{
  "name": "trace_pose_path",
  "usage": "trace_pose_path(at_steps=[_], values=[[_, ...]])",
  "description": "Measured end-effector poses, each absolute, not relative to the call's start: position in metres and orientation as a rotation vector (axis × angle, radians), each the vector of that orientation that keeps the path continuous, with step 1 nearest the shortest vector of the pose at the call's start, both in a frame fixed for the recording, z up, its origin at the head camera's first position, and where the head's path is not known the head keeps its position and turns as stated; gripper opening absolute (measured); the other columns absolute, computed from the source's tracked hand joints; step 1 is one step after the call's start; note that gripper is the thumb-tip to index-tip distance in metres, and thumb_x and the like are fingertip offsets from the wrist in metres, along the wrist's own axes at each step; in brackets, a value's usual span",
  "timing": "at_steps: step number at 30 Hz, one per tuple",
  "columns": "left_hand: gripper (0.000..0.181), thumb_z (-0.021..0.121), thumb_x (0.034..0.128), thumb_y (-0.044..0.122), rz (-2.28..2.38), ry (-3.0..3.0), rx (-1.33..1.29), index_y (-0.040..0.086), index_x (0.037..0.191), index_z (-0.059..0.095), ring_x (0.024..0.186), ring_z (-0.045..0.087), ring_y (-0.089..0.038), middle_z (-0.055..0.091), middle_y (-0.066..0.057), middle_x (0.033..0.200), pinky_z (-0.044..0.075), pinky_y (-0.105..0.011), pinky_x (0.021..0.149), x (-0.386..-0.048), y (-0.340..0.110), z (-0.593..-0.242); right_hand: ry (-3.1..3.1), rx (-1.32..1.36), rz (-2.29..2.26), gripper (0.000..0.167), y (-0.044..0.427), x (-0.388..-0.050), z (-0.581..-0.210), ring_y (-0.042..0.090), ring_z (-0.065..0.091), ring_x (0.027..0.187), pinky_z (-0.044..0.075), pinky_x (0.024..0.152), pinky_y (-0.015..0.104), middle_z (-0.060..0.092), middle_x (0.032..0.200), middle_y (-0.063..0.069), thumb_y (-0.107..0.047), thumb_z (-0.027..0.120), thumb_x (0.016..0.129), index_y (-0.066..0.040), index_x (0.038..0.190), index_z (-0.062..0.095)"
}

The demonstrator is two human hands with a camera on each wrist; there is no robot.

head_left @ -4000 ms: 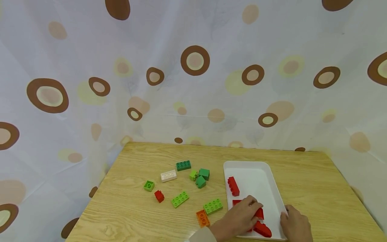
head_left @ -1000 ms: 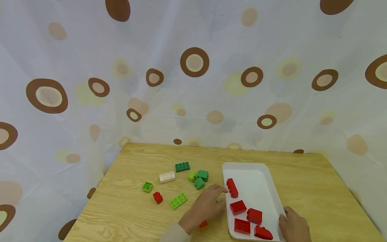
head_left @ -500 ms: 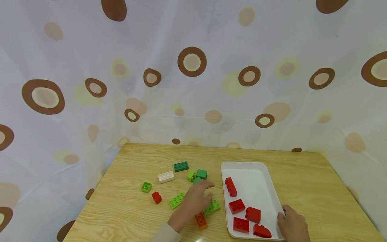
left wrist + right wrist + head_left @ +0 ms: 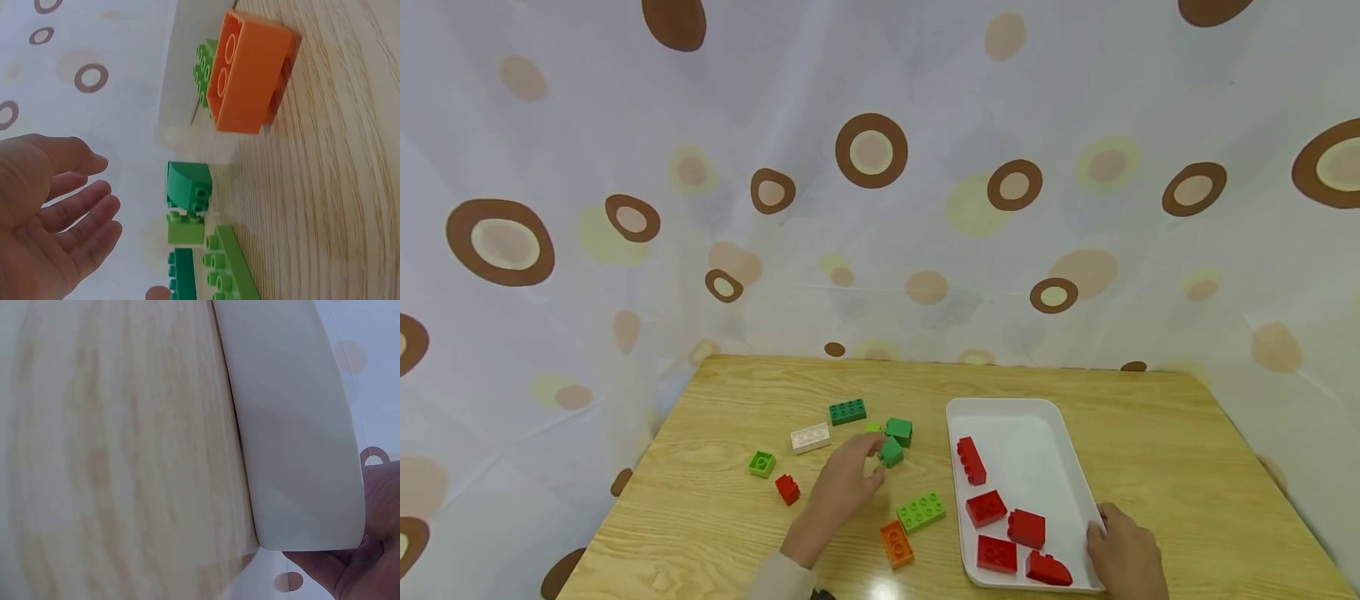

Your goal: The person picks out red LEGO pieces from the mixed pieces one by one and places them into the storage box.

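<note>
My left hand (image 4: 842,482) is over the left part of the table with its fingers loosely bent, and holds nothing. Its fingertips are close to a green brick (image 4: 891,452). Behind that sits a second green block (image 4: 898,431), and a small lime brick (image 4: 873,427) is partly hidden by the hand. In the left wrist view the palm (image 4: 37,231) shows bare, apart from the bricks. On the other side, my right hand (image 4: 1123,550) grips the right rim of the white tray (image 4: 1030,410). Several red bricks, one of them a long narrow brick (image 4: 972,461), lie in it.
Left of the tray lie a lime brick (image 4: 921,512) and an orange brick (image 4: 896,544). Farther left are a small red brick (image 4: 787,489), a small lime brick (image 4: 762,464), a white brick (image 4: 810,438) and a dark green brick (image 4: 847,412). A patterned curtain (image 4: 925,208) surrounds the table.
My left hand was on the red bricks in the tray; it has left them there and moved left, past the lime and orange bricks. My right hand stays on the rim.
</note>
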State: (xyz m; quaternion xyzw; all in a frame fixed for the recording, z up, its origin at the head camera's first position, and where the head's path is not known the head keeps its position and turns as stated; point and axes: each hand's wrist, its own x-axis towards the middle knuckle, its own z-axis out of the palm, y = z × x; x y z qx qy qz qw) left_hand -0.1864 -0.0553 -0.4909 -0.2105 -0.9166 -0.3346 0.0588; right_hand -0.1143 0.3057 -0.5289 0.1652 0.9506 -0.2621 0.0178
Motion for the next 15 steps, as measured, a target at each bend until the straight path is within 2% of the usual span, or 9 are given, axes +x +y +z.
trace_pose_path(at_steps=[7,15], values=[[0.041,0.070,0.0899,0.003,-1.041,-2.805,-0.513,0.000,0.129,0.059,0.108,0.062,-0.030,0.065,-0.014,0.118,0.052,-0.046,0.088,-0.183,-0.071,-0.489,2.921,0.519,-0.825,0.035,0.306,-0.115,-0.528,0.045,0.063,0.087,0.052,0.079,0.058,0.059,0.111,0.038,-0.004,0.056,0.093,0.021,0.117,0.052],[0.038,0.073,0.0881,0.002,-0.993,-2.814,-0.465,-0.001,0.124,0.062,0.108,0.061,-0.032,0.065,-0.014,0.116,0.052,-0.046,0.087,-0.183,-0.093,-0.490,2.934,0.523,-0.829,0.035,0.306,-0.114,-0.529,0.047,0.063,0.088,0.051,0.078,0.058,0.060,0.111,0.037,-0.004,0.056,0.093,0.020,0.117,0.053]])
